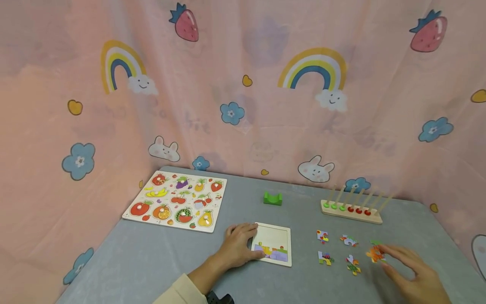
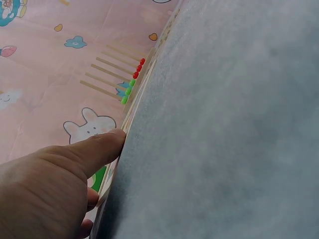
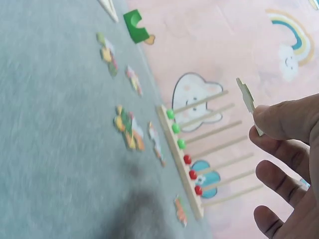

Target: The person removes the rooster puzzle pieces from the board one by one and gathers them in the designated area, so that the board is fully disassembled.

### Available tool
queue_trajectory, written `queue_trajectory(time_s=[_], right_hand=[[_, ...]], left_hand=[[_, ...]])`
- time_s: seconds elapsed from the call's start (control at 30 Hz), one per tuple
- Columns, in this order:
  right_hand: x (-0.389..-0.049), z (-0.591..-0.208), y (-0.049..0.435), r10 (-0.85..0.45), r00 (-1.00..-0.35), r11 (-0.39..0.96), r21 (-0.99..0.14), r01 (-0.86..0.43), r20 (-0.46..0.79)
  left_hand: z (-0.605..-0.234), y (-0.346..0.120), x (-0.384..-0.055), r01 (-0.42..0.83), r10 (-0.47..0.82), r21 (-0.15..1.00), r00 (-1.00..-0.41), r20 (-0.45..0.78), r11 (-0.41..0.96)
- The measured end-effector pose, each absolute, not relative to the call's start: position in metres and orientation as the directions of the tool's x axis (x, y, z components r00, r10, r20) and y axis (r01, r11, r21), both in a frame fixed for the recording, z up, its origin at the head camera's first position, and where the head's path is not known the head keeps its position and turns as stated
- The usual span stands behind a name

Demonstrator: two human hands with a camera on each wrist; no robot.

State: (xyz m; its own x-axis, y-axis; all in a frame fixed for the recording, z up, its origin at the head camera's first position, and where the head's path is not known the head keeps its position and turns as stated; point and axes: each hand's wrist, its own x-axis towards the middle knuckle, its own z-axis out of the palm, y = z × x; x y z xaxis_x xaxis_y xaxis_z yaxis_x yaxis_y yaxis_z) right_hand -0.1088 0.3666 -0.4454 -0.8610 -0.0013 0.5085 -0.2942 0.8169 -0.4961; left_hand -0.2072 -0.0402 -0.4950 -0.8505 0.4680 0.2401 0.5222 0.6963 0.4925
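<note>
In the head view, my left hand point(image 1: 237, 245) holds the left side of a small wooden puzzle tray point(image 1: 274, 226), fingers near its far corner and thumb by the near edge. Joined purple, yellow and green jigsaw pieces point(image 1: 279, 254) fill the tray's near part. My right hand point(image 1: 415, 270) pinches an orange jigsaw piece point(image 1: 375, 254) between thumb and index finger; in the right wrist view this jigsaw piece point(image 3: 246, 99) shows its pale side above the table, the other fingers loosely bent. Several loose jigsaw pieces point(image 1: 353, 265) lie between tray and right hand.
A fruit knob puzzle board point(image 1: 171, 226) lies at the back left. A green notched block point(image 1: 273, 199) stands behind the tray. At the back right is a wooden peg rack point(image 1: 351, 214) with green and red beads. A pink patterned curtain point(image 1: 235, 143) hangs behind the grey table point(image 1: 152, 261).
</note>
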Motion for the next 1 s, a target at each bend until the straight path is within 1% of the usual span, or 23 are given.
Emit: queue_trajectory(time_s=[0.1, 0.27, 0.5, 0.87, 1.0], right_hand=[[-0.107, -0.451, 0.373, 0.025, -0.879, 0.833, -0.497, -0.245, 0.477], [-0.108, -0.459, 0.383, 0.037, -0.897, 0.847, -0.490, -0.206, 0.441], [-0.108, -0.471, 0.395, 0.104, -0.952, 0.848, -0.525, -0.066, 0.287], [-0.111, -0.489, 0.403, 0.139, -0.970, 0.855, -0.519, 0.016, 0.198], [-0.112, -0.495, 0.404, 0.150, -0.969, 0.855, -0.518, 0.028, 0.195]], left_hand=[[-0.495, -0.040, -0.207, 0.522, 0.468, 0.495, -0.851, 0.239, 0.695], [-0.494, -0.040, -0.207, 0.523, 0.469, 0.498, -0.850, 0.242, 0.691], [-0.494, -0.040, -0.206, 0.521, 0.470, 0.492, -0.851, 0.235, 0.697], [-0.494, -0.040, -0.207, 0.526, 0.473, 0.483, -0.849, 0.238, 0.701], [-0.494, -0.040, -0.207, 0.522, 0.469, 0.488, -0.851, 0.237, 0.700]])
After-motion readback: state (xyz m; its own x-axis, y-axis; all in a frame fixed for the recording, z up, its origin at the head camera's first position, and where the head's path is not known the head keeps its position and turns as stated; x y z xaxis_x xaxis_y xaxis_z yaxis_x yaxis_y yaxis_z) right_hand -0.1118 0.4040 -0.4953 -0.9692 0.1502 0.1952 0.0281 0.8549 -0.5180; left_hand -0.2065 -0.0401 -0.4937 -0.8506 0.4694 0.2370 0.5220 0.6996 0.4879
